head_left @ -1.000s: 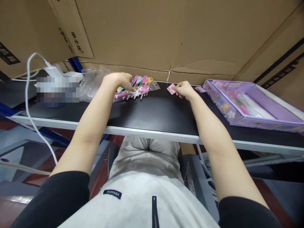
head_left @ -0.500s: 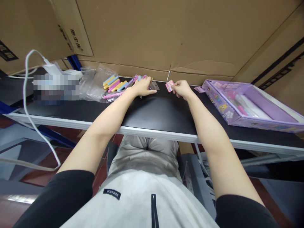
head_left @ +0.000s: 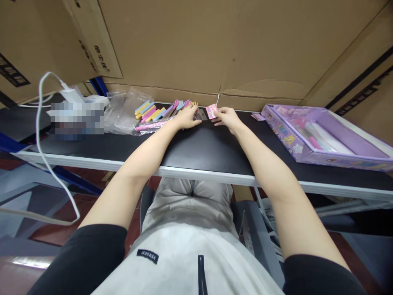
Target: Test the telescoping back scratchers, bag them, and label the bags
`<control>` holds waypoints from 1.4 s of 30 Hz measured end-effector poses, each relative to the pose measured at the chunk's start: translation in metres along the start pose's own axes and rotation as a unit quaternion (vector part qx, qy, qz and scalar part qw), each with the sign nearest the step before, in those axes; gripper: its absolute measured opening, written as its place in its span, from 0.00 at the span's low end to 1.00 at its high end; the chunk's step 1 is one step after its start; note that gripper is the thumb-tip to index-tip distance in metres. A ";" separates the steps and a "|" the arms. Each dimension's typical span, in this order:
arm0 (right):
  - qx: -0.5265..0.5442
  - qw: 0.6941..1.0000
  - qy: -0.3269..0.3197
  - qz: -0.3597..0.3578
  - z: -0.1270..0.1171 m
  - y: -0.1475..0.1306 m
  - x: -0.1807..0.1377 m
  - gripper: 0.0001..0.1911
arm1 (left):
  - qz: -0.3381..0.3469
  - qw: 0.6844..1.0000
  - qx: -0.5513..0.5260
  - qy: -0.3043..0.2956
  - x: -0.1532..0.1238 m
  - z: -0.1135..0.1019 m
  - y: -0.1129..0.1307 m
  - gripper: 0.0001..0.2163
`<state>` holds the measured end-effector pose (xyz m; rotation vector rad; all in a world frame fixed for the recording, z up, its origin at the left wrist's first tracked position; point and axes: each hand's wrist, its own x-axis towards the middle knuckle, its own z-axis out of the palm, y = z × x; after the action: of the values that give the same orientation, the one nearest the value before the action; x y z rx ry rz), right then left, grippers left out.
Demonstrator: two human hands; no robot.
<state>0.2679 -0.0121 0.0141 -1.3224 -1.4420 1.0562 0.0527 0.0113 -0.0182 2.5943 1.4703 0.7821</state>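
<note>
My right hand [head_left: 227, 119] pinches a small pink printed card [head_left: 211, 111] between thumb and fingers, just above the black tabletop. My left hand [head_left: 186, 118] lies to the left of it, fingers spread and thumb out, over the end of a clear plastic bag [head_left: 155, 126] with a pink pen-like stick inside. Beyond its fingertips are curly pink, blue and yellow tops [head_left: 181, 104]; their lower parts are partly hidden by the hand. Several yellow, blue, pink and purple capped sticks [head_left: 149, 111] lie in a row to its left.
At the right stands a purple open box [head_left: 302, 149] with pens and packets inside. A small pink card packet [head_left: 258, 117] lies beside it. Crumpled clear bags [head_left: 123, 116] and a blurred-out object are on the left, near a white cable [head_left: 39, 123]. Cardboard [head_left: 184, 49] walls the back.
My right hand has moved a little left with the pink card, closer to my left hand, and the card's face shows more. My left hand stays nearly in place. The view has shifted slightly.
</note>
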 end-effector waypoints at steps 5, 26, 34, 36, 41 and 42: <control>0.105 0.994 -0.017 0.026 0.016 0.008 -0.001 0.15 | 0.037 0.999 0.000 0.016 0.002 0.001 -0.004 0.16; 0.247 0.967 0.001 0.062 0.023 -0.004 -0.008 0.14 | 0.083 0.995 -0.046 0.020 0.002 -0.005 -0.003 0.24; 0.227 0.970 -0.023 0.085 0.019 -0.008 -0.012 0.11 | 0.099 0.991 -0.093 0.019 0.002 -0.001 -0.001 0.30; 0.222 0.971 -0.029 0.083 0.018 -0.007 -0.011 0.10 | 0.099 0.990 -0.101 0.019 0.003 0.000 0.001 0.29; 0.201 0.976 -0.040 0.072 0.017 -0.003 -0.007 0.08 | 0.084 0.992 -0.091 0.018 0.005 0.004 0.002 0.29; 0.197 0.977 -0.041 0.072 0.017 -0.003 -0.007 0.08 | 0.084 0.993 -0.087 0.018 0.005 0.005 0.002 0.29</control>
<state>0.2515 -0.0193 0.0120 -1.1142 -1.1309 1.4237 0.0587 0.0149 -0.0196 2.6073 1.1448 0.9323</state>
